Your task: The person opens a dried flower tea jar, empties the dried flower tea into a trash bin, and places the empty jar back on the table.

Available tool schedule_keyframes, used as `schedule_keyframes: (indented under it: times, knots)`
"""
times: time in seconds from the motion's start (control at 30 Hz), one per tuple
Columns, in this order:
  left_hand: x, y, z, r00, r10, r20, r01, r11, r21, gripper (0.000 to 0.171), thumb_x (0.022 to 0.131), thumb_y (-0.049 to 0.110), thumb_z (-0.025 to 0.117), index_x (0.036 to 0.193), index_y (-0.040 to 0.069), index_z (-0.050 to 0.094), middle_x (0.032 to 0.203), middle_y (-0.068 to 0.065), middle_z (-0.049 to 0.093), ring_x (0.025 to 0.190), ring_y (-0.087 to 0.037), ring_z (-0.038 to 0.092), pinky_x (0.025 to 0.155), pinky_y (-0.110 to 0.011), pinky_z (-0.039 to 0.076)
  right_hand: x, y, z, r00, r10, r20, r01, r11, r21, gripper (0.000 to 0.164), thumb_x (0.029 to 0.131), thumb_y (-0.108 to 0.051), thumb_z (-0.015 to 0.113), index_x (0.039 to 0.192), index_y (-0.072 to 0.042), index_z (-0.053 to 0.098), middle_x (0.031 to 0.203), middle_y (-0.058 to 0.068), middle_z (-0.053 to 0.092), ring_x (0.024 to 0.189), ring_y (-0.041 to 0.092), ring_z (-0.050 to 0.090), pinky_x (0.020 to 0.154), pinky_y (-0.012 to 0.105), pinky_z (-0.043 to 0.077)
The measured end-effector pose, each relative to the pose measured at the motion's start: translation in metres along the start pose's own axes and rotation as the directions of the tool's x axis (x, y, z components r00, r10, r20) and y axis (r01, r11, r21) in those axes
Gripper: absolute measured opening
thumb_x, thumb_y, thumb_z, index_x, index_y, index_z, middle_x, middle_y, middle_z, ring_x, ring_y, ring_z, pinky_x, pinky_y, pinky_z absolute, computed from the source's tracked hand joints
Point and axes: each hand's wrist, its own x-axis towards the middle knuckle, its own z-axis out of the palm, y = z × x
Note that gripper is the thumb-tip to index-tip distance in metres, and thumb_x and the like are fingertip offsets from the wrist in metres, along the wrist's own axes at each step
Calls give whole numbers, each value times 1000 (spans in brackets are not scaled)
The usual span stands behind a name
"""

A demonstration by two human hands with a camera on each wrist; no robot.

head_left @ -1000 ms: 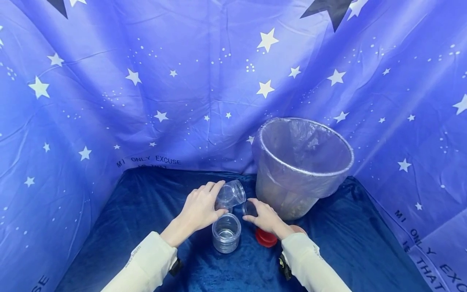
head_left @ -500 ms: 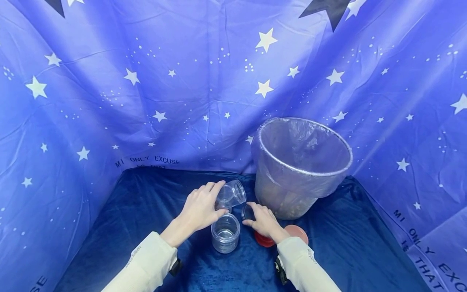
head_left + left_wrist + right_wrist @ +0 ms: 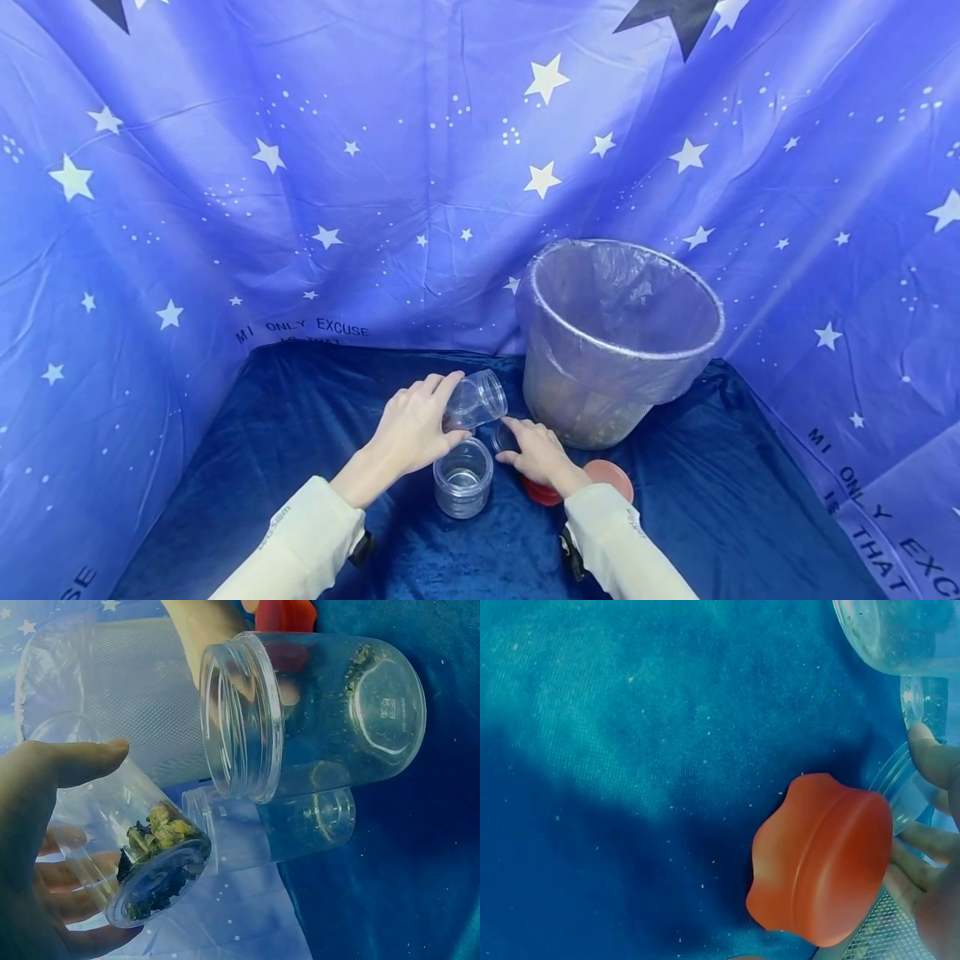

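My left hand (image 3: 411, 429) grips a clear jar (image 3: 476, 398) on its side, tipped with the mouth to the right. Yellow and dark dried bits (image 3: 161, 840) lie at its base in the left wrist view. An upright clear jar (image 3: 463, 482), open at the top, stands just in front. My right hand (image 3: 542, 454) holds a clear, ridged round piece (image 3: 901, 787) between thumb and fingers; its full shape is hidden. Below that hand lies a red scalloped lid (image 3: 817, 859), and a paler red lid (image 3: 609, 478) lies near the wrist.
A mesh bin (image 3: 585, 408) with a clear bag over its rim stands behind my right hand. Another clear jar (image 3: 300, 825) is behind the upright one. Dark blue cloth (image 3: 315, 400) covers the surface; starry blue curtains (image 3: 397, 183) surround it.
My right hand has moved slightly left with the clear round piece, uncovering more of the paler red lid. The left hand keeps the tipped jar nearly still.
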Motion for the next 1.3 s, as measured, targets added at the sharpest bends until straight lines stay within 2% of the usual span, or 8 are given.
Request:
schedule_keyframes:
  times: [0.23,0.47,0.6,0.83,1.07,1.3]
  knots:
    - [1,1,-1,1000,-12,14,12,1000,13,79,71,45,84,137,13,52,117,-9,67,97,-28,68,76,-44,56,-3,-7,-1,1000,0,3,0,999,-43,58,92,-28,67,140,0,51,130,26,60,114,47,58,97,58,45]
    - [2,2,0,999,-23,36,23,1000,13,80,73,46,83,138,13,51,120,-9,66,98,-30,68,78,-45,55,-3,-10,2,999,7,35,-4,998,-67,56,96,-27,61,143,1,48,135,31,54,119,49,53,104,57,41]
    - [2,3,0,999,-23,39,22,1000,10,79,73,47,82,138,14,51,120,-9,67,99,-29,68,78,-44,55,-2,-11,4,999,-6,33,9,995,-97,53,95,-27,63,140,-1,52,134,31,55,117,48,56,102,55,44]
    - [3,4,-1,999,-19,39,18,1000,6,79,73,46,82,138,13,51,120,-9,66,99,-29,68,79,-44,56,-6,-14,3,995,-99,10,99,981,-166,50,88,-24,72,131,-1,61,127,29,61,110,47,59,94,55,49]
    - [4,4,0,999,-21,46,21,1000,-2,79,74,45,82,139,13,51,120,-9,66,100,-29,68,78,-44,56,-7,-18,5,997,-72,35,77,973,-215,50,90,-25,69,134,-4,59,130,25,60,115,44,55,95,53,48]
    - [4,4,1,1000,-12,27,12,1000,0,79,73,45,83,138,13,51,120,-9,66,99,-29,68,77,-44,56,-4,-16,11,993,-106,44,114,946,-303,51,87,-24,69,133,-3,59,126,24,61,109,41,56,94,51,49]
